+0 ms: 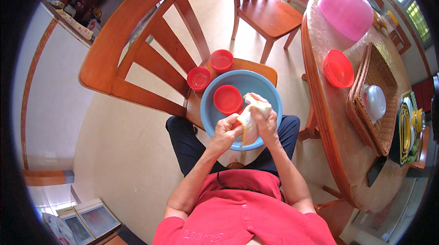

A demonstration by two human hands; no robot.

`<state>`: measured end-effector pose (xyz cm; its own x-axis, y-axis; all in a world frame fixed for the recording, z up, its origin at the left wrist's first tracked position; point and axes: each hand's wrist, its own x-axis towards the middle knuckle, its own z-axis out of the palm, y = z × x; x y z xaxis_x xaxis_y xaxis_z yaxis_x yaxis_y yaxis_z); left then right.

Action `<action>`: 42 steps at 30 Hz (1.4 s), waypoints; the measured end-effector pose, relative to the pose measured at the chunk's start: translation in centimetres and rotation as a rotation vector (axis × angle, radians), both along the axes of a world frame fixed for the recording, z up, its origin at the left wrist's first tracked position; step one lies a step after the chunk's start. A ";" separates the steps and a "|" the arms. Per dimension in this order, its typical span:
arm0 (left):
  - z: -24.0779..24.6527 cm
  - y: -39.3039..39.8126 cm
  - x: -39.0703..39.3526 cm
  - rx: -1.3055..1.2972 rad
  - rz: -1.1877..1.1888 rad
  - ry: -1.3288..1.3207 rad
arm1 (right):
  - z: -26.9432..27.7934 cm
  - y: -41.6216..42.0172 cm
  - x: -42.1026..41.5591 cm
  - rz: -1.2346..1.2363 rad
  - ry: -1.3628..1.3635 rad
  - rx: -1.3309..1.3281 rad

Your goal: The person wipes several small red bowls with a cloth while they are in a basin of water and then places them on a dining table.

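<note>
A blue plastic basin (275,98) rests on the seat of a wooden chair before me, with a red bowl (227,99) inside it. Over the basin's near part, my left hand (227,131) grips a red item, mostly hidden, that looks like another red bowl. My right hand (264,120) holds a white cloth with yellow edging (250,129) against that item. Two more red bowls, one (221,61) at the back and one (199,78) to its left, stand on the chair seat beside the basin.
On the right, a table (317,101) carries a red bowl (338,68), a pink mesh cover (346,12), wicker trays (387,90) with a clear container (374,102), and a dark flat object (376,171). The chair's backrest (103,63) rises at left; another chair (269,18) stands beyond.
</note>
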<state>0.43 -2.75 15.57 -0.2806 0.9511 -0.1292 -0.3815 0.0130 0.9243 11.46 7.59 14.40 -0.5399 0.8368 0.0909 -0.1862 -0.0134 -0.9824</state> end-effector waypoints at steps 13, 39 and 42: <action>-0.1 0.8 -0.8 -0.079 0.255 -1.018 | -1.9 -0.9 0.7 -0.090 0.189 -0.190; -1.8 0.4 1.7 0.026 0.287 -0.199 | -0.2 2.3 -0.3 0.013 -0.213 0.185; -2.2 0.6 1.5 0.013 0.248 -0.115 | 0.9 1.3 0.2 0.100 -0.306 0.092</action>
<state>1.91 -2.11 13.39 -0.4897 0.8568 -0.1619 -0.4743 -0.1060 0.8739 11.68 8.87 15.32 -0.6328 0.7742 -0.0154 0.1152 0.0745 -0.9905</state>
